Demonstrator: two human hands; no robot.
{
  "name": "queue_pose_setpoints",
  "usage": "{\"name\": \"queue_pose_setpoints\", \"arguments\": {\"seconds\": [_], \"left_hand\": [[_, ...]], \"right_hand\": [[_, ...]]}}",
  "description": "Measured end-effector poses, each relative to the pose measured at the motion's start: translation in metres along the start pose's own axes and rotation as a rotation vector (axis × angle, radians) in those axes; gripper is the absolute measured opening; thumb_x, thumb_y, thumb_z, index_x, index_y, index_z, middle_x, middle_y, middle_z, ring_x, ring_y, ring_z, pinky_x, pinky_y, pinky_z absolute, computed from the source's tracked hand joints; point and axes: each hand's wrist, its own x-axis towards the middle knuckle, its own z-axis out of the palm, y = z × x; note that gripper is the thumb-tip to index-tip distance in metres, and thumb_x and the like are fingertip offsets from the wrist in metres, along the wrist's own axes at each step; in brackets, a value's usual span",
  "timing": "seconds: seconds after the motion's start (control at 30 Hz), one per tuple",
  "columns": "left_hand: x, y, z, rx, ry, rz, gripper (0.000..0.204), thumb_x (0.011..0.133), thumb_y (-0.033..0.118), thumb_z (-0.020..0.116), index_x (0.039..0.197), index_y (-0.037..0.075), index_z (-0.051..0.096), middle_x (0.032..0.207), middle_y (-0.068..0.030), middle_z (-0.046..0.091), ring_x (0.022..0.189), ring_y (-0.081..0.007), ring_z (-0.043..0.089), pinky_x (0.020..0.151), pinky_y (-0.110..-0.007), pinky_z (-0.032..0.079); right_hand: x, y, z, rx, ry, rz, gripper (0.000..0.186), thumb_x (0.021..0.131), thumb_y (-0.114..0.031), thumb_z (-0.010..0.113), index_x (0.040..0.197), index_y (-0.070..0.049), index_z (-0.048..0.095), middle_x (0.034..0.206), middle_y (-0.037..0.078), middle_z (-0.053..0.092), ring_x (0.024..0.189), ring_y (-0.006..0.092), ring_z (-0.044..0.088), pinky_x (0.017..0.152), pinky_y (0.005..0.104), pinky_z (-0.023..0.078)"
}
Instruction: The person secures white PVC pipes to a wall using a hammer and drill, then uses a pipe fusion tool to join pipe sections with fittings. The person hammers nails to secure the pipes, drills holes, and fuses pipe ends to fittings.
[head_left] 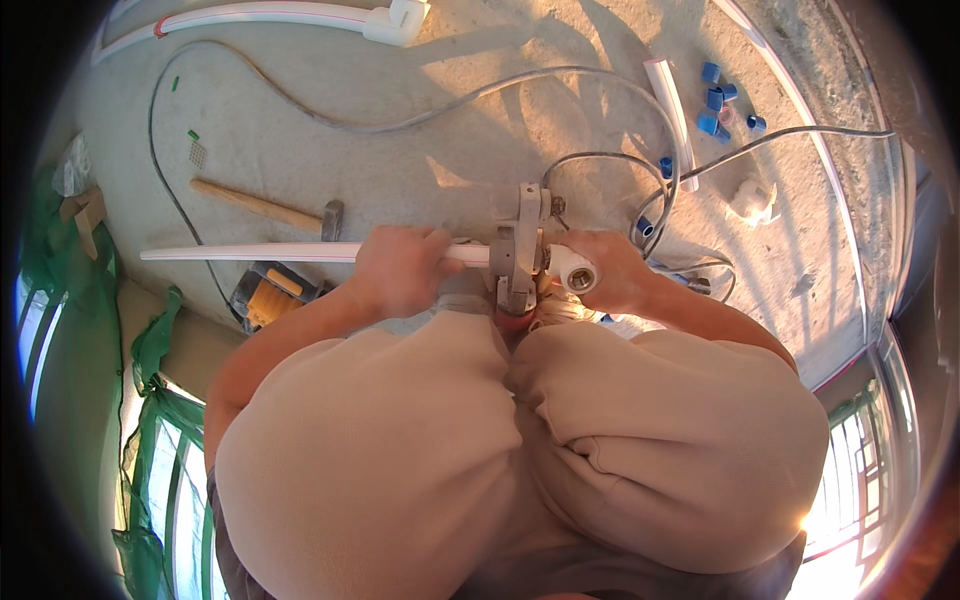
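My left hand (402,268) is closed round a thin white plastic pipe (255,252), whose long end points left. The pipe's right end meets a grey metal pipe-fusion welder (518,245), which stands upright between my knees. On the welder's other side, my right hand (612,272) grips a white plastic fitting (575,272) with a metal-lined opening facing me. The fitting lies against or very near the welder; the exact contact is hidden. Part of the welder's base is behind my trousers.
A wooden-handled hammer (262,208) and an orange-and-black tool (272,296) lie left on the concrete. A grey cable (350,127) loops ahead and right. Several blue caps (712,98), a short pipe (668,110) and a long bent pipe (270,14) lie beyond.
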Motion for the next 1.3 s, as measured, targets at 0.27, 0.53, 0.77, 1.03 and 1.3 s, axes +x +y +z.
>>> {"name": "queue_pose_setpoints", "arguments": {"seconds": [0.27, 0.53, 0.77, 1.03, 1.3], "left_hand": [[0.002, 0.004, 0.002, -0.003, 0.002, 0.007, 0.026, 0.096, 0.028, 0.069, 0.09, 0.004, 0.062, 0.087, -0.0159, 0.069, 0.078, -0.0416, 0.067, 0.067, -0.053, 0.051], [-0.001, -0.008, -0.027, -0.091, -0.148, -0.058, 0.034, 0.097, 0.036, 0.069, 0.089, 0.004, 0.062, 0.081, -0.0185, 0.067, 0.08, -0.043, 0.065, 0.071, -0.052, 0.049], [-0.013, -0.026, -0.03, -0.048, -0.16, -0.188, 0.055, 0.095, 0.056, 0.067, 0.076, 0.005, 0.064, 0.073, -0.0171, 0.066, 0.077, -0.0435, 0.065, 0.069, -0.053, 0.048], [-0.026, -0.004, -0.038, -0.016, -0.058, -0.193, 0.05, 0.09, 0.051, 0.074, 0.075, 0.005, 0.064, 0.072, -0.0157, 0.066, 0.073, -0.0428, 0.065, 0.066, -0.054, 0.049], [-0.021, 0.007, -0.047, 0.007, -0.153, -0.221, 0.05, 0.09, 0.05, 0.073, 0.075, 0.004, 0.063, 0.066, -0.0144, 0.065, 0.072, -0.0415, 0.066, 0.068, -0.053, 0.05]], "right_hand": [[0.006, -0.007, -0.003, 0.017, -0.051, 0.039, 0.056, 0.074, -0.01, 0.082, 0.128, -0.005, 0.068, 0.1, 0.02, 0.074, 0.092, 0.0407, 0.072, 0.079, 0.0448, 0.056], [0.007, -0.018, -0.021, 0.032, -0.133, 0.114, 0.038, 0.081, -0.018, 0.082, 0.116, -0.009, 0.071, 0.099, 0.017, 0.075, 0.091, 0.0405, 0.072, 0.077, 0.0442, 0.056], [0.015, -0.01, -0.016, -0.002, -0.173, 0.092, 0.036, 0.079, -0.027, 0.084, 0.106, -0.008, 0.069, 0.093, 0.018, 0.074, 0.086, 0.0417, 0.07, 0.072, 0.0444, 0.056], [-0.001, -0.017, -0.01, 0.113, -0.161, 0.081, 0.034, 0.081, -0.032, 0.082, 0.1, -0.006, 0.069, 0.093, 0.019, 0.074, 0.086, 0.0425, 0.071, 0.074, 0.0476, 0.056], [0.003, -0.016, -0.008, 0.024, -0.235, 0.107, 0.035, 0.081, -0.042, 0.084, 0.095, -0.011, 0.073, 0.091, 0.015, 0.076, 0.084, 0.04, 0.072, 0.072, 0.046, 0.057]]}}
